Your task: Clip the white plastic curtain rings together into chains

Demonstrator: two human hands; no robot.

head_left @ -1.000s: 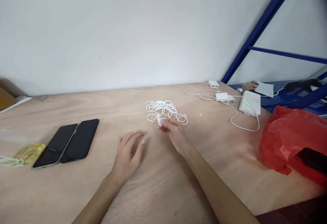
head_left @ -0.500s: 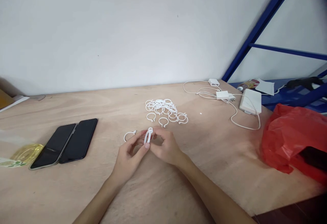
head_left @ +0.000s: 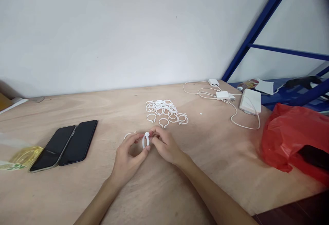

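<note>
A white plastic ring (head_left: 145, 142) with a small round tab on top stands nearly edge-on between my hands, just above the table. My left hand (head_left: 128, 154) pinches it, thumb at its lower end and fingers behind the upper part. My right hand (head_left: 166, 146) has its fingertips closed at the ring's upper right side; what exactly they grip is partly hidden. Another white ring (head_left: 127, 135) lies just behind my left fingers, mostly covered by them. Beyond my hands is a loose pile of similar open rings (head_left: 161, 108), with a single ring (head_left: 163, 122) at its near edge.
Two dark phones (head_left: 78, 142) lie side by side on the left, next to a clear bag with a yellow coil (head_left: 27, 156). White chargers (head_left: 222, 95) and cables are at the back right, near a white box (head_left: 250, 101). A red plastic bag (head_left: 280, 139) sits at the right edge.
The held ring has turned so its round tab now faces me. Both hands have shifted slightly left, the left one covering more of the ring behind it.
</note>
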